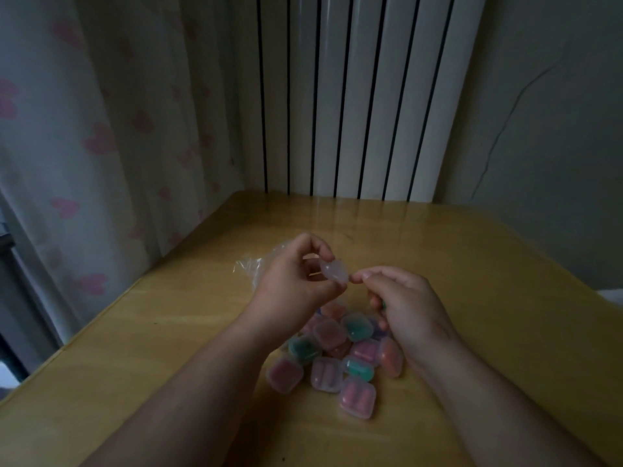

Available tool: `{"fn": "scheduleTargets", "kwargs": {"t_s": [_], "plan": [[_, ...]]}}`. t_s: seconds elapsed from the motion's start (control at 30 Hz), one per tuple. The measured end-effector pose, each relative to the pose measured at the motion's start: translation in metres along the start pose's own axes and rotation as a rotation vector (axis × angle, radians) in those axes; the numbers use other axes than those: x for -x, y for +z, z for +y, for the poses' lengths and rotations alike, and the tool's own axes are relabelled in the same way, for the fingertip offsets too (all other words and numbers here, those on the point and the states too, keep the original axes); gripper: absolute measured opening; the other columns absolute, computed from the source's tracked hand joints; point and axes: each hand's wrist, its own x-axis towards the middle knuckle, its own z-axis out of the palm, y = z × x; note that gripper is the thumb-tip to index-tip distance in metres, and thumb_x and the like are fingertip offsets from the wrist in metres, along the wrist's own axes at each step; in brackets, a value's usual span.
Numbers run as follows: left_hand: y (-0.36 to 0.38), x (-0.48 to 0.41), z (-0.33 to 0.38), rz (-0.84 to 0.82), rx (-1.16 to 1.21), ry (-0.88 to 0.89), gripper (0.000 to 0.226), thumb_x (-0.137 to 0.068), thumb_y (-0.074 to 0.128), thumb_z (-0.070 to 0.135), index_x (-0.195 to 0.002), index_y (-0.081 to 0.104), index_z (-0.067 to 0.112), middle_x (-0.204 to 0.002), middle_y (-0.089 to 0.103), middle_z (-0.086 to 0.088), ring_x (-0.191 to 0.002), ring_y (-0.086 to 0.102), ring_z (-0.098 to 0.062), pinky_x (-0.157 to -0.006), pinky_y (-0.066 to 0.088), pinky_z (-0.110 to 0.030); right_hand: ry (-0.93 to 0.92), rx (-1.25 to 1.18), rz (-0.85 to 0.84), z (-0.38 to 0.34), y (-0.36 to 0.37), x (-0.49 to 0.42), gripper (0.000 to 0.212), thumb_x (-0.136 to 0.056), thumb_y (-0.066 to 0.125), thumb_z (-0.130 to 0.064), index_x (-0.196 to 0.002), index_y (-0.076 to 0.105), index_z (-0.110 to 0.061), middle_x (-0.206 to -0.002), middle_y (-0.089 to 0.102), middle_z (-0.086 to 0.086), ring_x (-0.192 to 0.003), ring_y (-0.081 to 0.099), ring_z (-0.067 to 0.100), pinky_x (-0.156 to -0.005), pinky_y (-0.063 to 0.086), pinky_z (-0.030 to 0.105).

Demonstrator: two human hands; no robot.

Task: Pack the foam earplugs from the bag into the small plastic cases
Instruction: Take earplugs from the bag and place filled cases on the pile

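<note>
My left hand [296,274] pinches a small clear plastic case [333,273] above the table, thumb below and fingers on top. My right hand [404,301] is just right of it, its fingertips touching the case's right edge, with the other fingers curled; a bit of green shows under them, too small to name. Beneath both hands lies a pile of small cases [337,358] holding pink, orange and green earplugs. A crumpled clear bag [253,267] lies behind my left hand, mostly hidden.
The wooden table [168,332] stands in a corner. A white radiator [354,96] is behind it and a curtain [101,129] with pink hearts hangs at the left. The table's left edge runs diagonally near the curtain.
</note>
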Motion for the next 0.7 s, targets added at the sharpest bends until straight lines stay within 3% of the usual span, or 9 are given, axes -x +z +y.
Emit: {"fn": "scheduleTargets", "kwargs": {"t_s": [0.17,0.37,0.5,0.7], "plan": [[0.002,0.0,-0.001,0.01,-0.027,0.053,0.031,-0.073,0.079,-0.002,-0.084,0.055,0.014,-0.097,0.067,0.001,-0.089,0.071,-0.014,-0.078,0.061,-0.038,0.066,-0.046,-0.109,-0.002,0.0,0.004,0.023,-0.09,0.062,-0.04,-0.076,0.074,-0.026,-0.062,0.048,-0.004,-0.052,0.043,0.01,-0.051,0.035,0.03],[0.001,-0.002,-0.005,0.016,-0.111,0.087,0.03,-0.073,0.083,0.006,-0.08,0.06,0.023,-0.106,0.068,0.005,-0.096,0.069,-0.018,-0.084,0.059,-0.048,0.071,-0.018,-0.072,-0.006,-0.004,0.004,0.021,-0.088,0.066,-0.035,-0.072,0.075,-0.024,-0.053,0.046,-0.009,-0.047,0.042,0.008,-0.048,0.035,0.026],[0.003,-0.002,-0.006,0.034,-0.137,0.115,0.025,-0.077,0.079,0.009,-0.083,0.059,0.023,-0.108,0.068,0.005,-0.098,0.069,-0.014,-0.087,0.058,-0.045,0.045,0.012,-0.066,-0.008,-0.005,0.004,0.02,-0.089,0.064,-0.035,-0.08,0.075,-0.02,-0.05,0.049,-0.012,-0.046,0.045,0.003,-0.048,0.036,0.021],[0.003,-0.001,-0.006,0.044,-0.171,0.117,0.022,-0.08,0.076,0.015,-0.092,0.059,0.022,-0.094,0.069,-0.001,-0.088,0.068,-0.021,-0.077,0.058,-0.05,0.024,0.001,-0.09,-0.011,-0.003,0.008,0.018,-0.091,0.063,-0.031,-0.08,0.074,-0.02,-0.045,0.054,-0.014,-0.039,0.048,-0.004,-0.04,0.035,0.012]]}}
